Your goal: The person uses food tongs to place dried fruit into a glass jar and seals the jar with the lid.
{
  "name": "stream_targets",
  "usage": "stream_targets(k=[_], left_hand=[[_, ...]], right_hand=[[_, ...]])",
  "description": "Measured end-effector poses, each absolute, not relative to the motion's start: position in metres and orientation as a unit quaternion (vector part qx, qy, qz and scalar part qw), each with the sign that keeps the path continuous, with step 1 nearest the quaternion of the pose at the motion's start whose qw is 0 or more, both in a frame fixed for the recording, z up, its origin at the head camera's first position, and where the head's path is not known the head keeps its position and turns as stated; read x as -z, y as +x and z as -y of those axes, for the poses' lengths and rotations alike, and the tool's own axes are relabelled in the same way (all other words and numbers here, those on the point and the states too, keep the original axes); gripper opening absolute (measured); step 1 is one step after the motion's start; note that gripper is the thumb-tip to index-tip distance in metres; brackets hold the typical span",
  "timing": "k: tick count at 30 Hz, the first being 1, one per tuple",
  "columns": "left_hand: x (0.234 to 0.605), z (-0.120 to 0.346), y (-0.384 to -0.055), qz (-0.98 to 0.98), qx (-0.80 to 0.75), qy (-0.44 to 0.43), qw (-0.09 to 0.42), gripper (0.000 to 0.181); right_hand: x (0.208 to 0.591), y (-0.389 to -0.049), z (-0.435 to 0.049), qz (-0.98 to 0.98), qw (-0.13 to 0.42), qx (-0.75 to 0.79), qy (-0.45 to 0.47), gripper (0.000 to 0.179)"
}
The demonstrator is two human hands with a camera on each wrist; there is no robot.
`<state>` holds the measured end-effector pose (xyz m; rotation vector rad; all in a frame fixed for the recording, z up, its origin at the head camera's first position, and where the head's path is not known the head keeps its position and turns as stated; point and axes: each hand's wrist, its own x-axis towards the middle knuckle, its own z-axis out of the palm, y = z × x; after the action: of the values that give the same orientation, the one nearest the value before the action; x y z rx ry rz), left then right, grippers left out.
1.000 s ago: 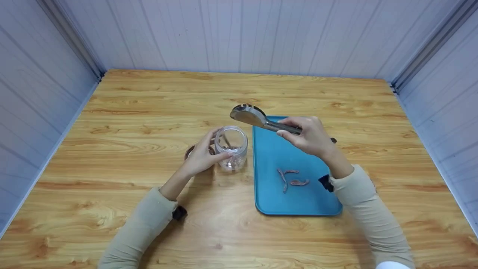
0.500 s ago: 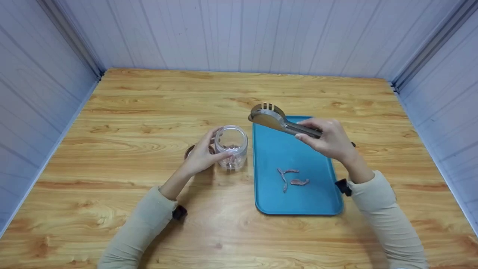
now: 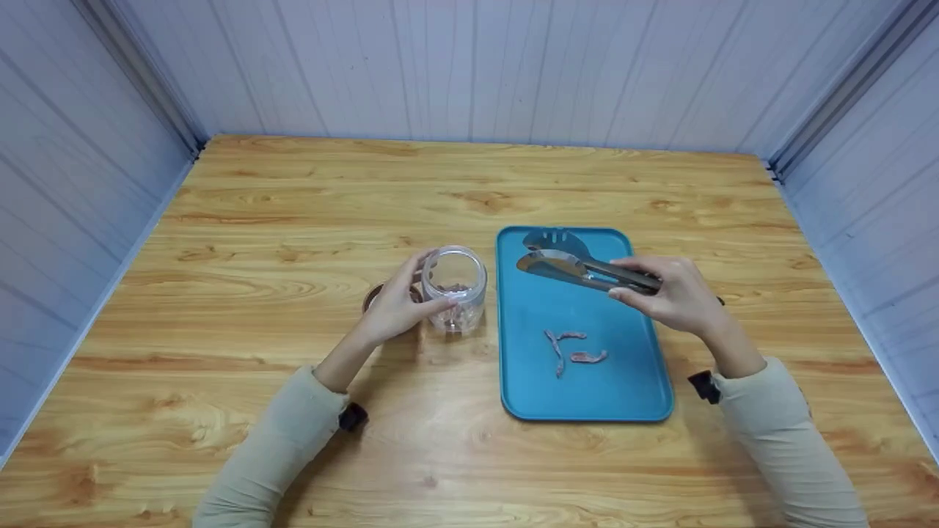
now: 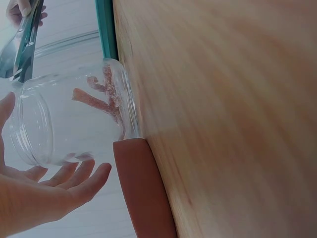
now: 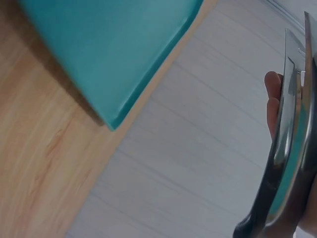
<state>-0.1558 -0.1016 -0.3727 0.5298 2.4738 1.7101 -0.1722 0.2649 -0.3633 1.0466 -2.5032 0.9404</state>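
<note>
My left hand [image 3: 400, 308] holds a clear jar [image 3: 456, 286] upright on the table, thumb at the near side and fingers round the far side. Reddish-brown strips [image 4: 106, 99], like dried meat, lie at the jar's bottom. Metal tongs [image 3: 579, 268] are in my right hand [image 3: 675, 293], gripped by the handles and raised over the far part of the blue tray [image 3: 513, 389]. Their two arms stand apart with nothing between the heads. Three similar strips [image 3: 588, 357] lie on the tray, nearer to me than the tongs.
A round brown lid [image 4: 143, 188] lies on the wooden table [image 3: 308, 213] just left of the jar, partly hidden by my left hand in the head view. The tray is close to the jar's right side. Pale panel walls [image 3: 469, 66] enclose the table's back and sides.
My right hand has drawn the tongs right and toward me, from near the jar to over the tray, and their arms have spread. A strip leaning in the jar has dropped lower.
</note>
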Motion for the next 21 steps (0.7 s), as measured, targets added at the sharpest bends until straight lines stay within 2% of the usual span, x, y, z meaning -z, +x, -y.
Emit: stream_targets(k=[21], left_hand=[[0.371,0.101,-0.155,-0.81,-0.559,0.174,0.044,0.07]], right_hand=[[0.381,-0.152,-0.297,0.9,0.044,-0.267,0.342,0.037]])
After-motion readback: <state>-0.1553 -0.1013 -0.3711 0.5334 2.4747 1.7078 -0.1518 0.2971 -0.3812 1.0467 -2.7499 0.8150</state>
